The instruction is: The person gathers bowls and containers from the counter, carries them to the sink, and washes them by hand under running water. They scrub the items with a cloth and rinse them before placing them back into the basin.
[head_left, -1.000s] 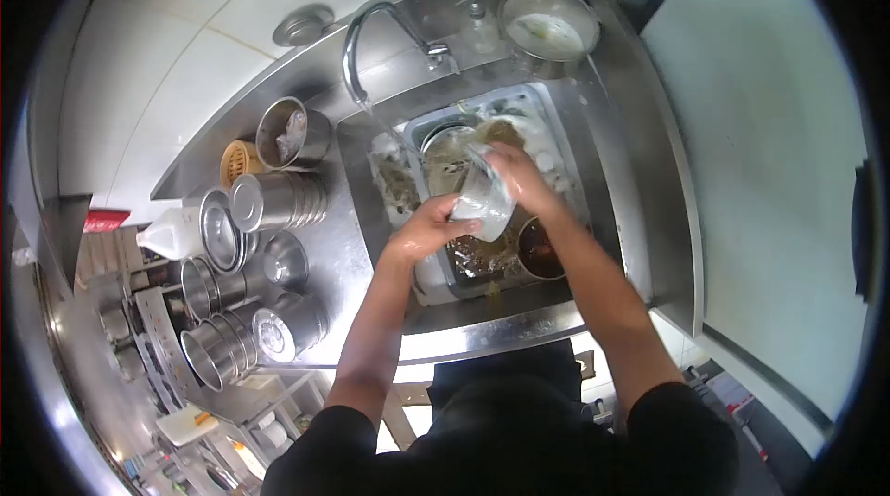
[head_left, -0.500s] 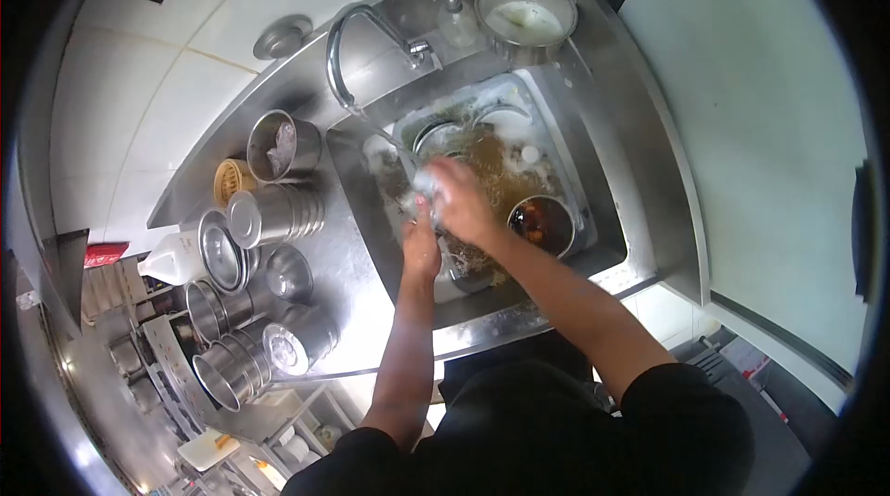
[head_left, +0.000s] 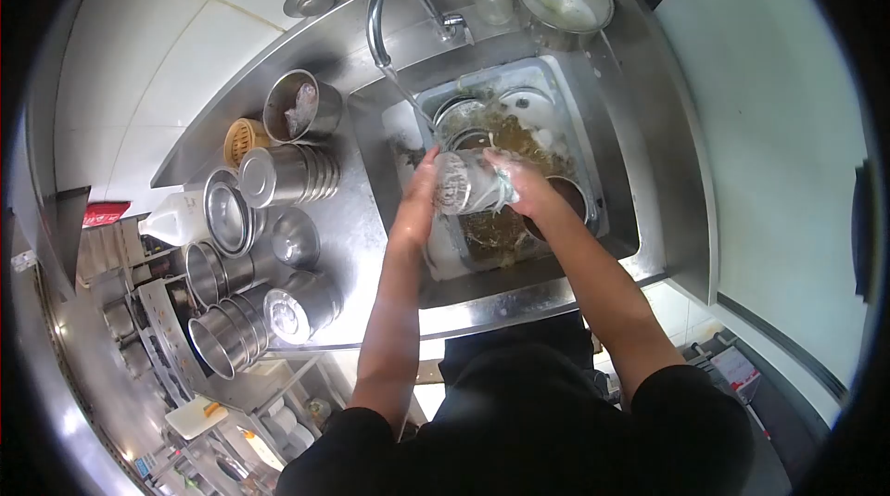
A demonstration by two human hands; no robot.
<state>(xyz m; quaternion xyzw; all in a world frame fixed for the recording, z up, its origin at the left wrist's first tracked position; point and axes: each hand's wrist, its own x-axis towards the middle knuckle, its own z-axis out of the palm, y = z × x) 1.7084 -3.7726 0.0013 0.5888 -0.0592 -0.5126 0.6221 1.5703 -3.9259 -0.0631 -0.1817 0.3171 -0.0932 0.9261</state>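
Observation:
A clear, soapy cylindrical container (head_left: 456, 183) lies on its side between my hands, above the wet tub. My left hand (head_left: 419, 195) is against its left end, fingers along its side. At the other end my right hand (head_left: 525, 184) grips it, with a pale, bluish-green scrubbing material (head_left: 504, 188) showing by the fingers. Beneath is a grey plastic tub (head_left: 570, 107) of brownish, foamy water, where several metal vessels (head_left: 528, 103) sit partly under. Water runs from the curved faucet (head_left: 378, 28) into the tub. My right wrist partly hides a round metal pot (head_left: 567, 192).
The tub stands inside a steel sink (head_left: 619, 171). On the left counter are stacked metal pots (head_left: 278, 176), a bamboo steamer (head_left: 245, 140), a metal bowl (head_left: 295, 238) and a white jug (head_left: 176, 220). Behind the sink stand a soap dispenser (head_left: 492, 0) and a large pot (head_left: 565, 9).
My hands have moved apart to opposite ends of the container, which now shows plainly between them. My right hand has shifted right. The whole view has shifted slightly.

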